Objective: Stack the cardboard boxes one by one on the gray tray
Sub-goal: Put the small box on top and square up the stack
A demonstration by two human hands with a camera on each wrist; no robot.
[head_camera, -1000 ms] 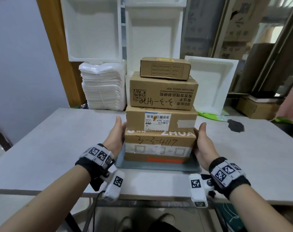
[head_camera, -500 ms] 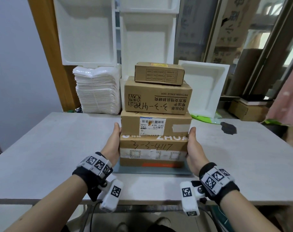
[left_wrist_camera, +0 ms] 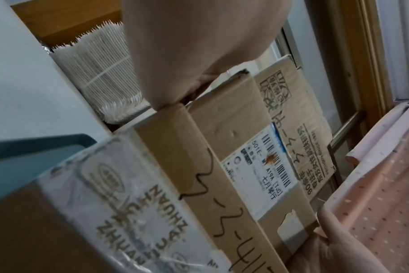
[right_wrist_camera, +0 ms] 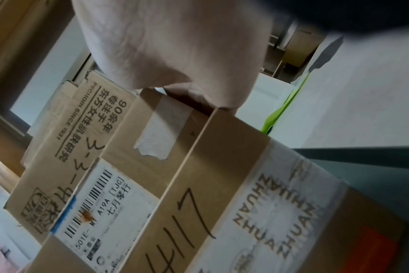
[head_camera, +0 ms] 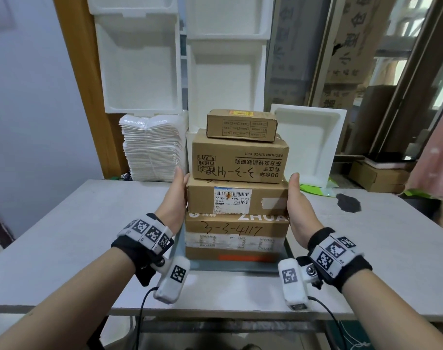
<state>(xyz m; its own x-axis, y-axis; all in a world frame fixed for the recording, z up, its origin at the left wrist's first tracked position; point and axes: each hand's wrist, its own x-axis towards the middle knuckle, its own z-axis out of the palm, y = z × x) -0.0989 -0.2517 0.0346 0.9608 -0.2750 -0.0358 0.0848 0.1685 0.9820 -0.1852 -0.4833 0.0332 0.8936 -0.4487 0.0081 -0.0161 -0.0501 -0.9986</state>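
Four cardboard boxes stand stacked on the gray tray (head_camera: 238, 267): the taped bottom box (head_camera: 236, 236), the barcode-label box (head_camera: 236, 198), the printed box (head_camera: 240, 160) and the small top box (head_camera: 241, 126). My left hand (head_camera: 176, 195) lies flat against the left side of the barcode-label box, thumb up. My right hand (head_camera: 298, 200) presses its right side the same way. The fingers are hidden behind the stack. In the left wrist view my palm (left_wrist_camera: 187, 46) meets the box corner above the tray (left_wrist_camera: 23, 157). In the right wrist view my palm (right_wrist_camera: 175, 46) does likewise beside the tray (right_wrist_camera: 362, 166).
The grey table (head_camera: 89, 223) carries a dark stain (head_camera: 348, 202) at the right. Behind the stack are a pile of white sheets (head_camera: 152, 145), upright foam trays (head_camera: 139, 66), a leaning foam tray (head_camera: 308, 142) and a cardboard box (head_camera: 377, 176) at the back right.
Both hands have slid up from the bottom box's sides to the sides of the barcode-label box. The stack has stayed on the tray.
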